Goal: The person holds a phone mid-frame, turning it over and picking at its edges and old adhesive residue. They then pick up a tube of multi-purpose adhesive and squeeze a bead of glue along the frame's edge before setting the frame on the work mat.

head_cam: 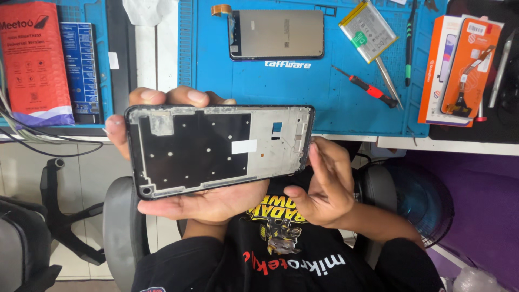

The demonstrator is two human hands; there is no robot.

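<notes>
The left hand (200,200) is gripping a stripped phone frame (219,148), cradling it from underneath with the palm along the lower long edge and the fingertips curling over the upper edge at about eleven o'clock of the frame. The frame is being held flat in mid-air just in front of the bench (470,146), inner side up, showing a black panel with small holes, a white sticker (244,146) near its middle and a grey metal section toward three o'clock. The right hand (324,186) is hovering at the frame's three o'clock end, loosely open and holding nothing, its fingers extended and touching or nearly touching the frame's short edge; I cannot tell which. On the bench, at twelve o'clock from the frame, a blue work mat (319,92) is carrying a display panel (277,35) lying face down with an orange flex cable at its corner. At one o'clock a flat battery (367,31) is lying tilted, with a red-handled screwdriver (367,87) and metal tweezers (389,82) just below it. An orange box (459,70) is sitting at two o'clock.
</notes>
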